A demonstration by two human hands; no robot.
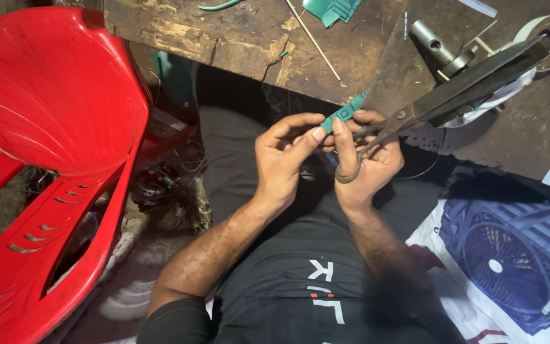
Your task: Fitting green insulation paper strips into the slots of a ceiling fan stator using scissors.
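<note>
The left hand (282, 160) pinches a green strip (345, 113) at its fingertips. Just beside it, the right hand (364, 162) grips large dark scissors (459, 86), blades pointing away over the tabletop (249, 32).

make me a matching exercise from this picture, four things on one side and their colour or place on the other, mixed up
Things:
1. plastic chair
2. scissors
3. paper strip
4. metal cylinder

Descriptions:
a. green, pinched between the fingertips of both hands
b. red, at the left of the view
c. grey, lying on the dark workbench at the upper right
d. long dark blades, gripped by the right hand

Pairs: 1-b, 2-d, 3-a, 4-c

The left hand steadies the strip.
</note>
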